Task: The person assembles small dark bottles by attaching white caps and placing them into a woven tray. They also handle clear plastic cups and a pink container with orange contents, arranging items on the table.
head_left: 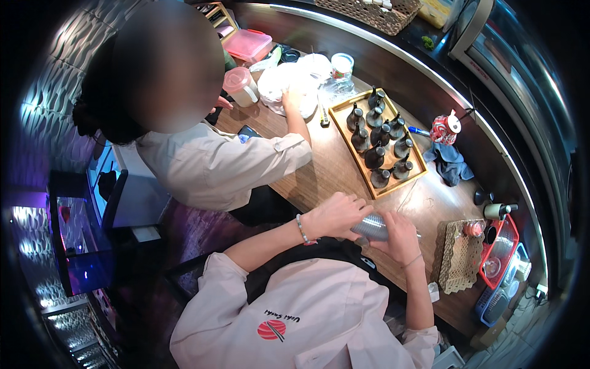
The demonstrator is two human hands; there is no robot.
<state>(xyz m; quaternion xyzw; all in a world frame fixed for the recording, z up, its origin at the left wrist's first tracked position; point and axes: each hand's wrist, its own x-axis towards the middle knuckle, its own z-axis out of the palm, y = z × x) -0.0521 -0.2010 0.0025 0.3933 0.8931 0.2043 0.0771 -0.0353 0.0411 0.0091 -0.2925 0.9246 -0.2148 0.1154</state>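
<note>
Both hands on it — left hand [335, 215] and right hand [399, 237] grip what looks like a clear cup stack [370, 228]; pull apart too hard & cups scatter over the surface [332, 172].

**Bright counter, dark surround, heavy fisheye bend**

Light falls from above onto the long brown wooden counter [344, 166], leaving it the brightest zone, with white glare along the curved glass-fronted case [522, 92] at right. The left side sinks into dim purple-blue gloom. Black vignette rings the frame, and straight edges bow strongly near the rim. One person's head is blurred out; the centre stays fairly sharp.
</note>
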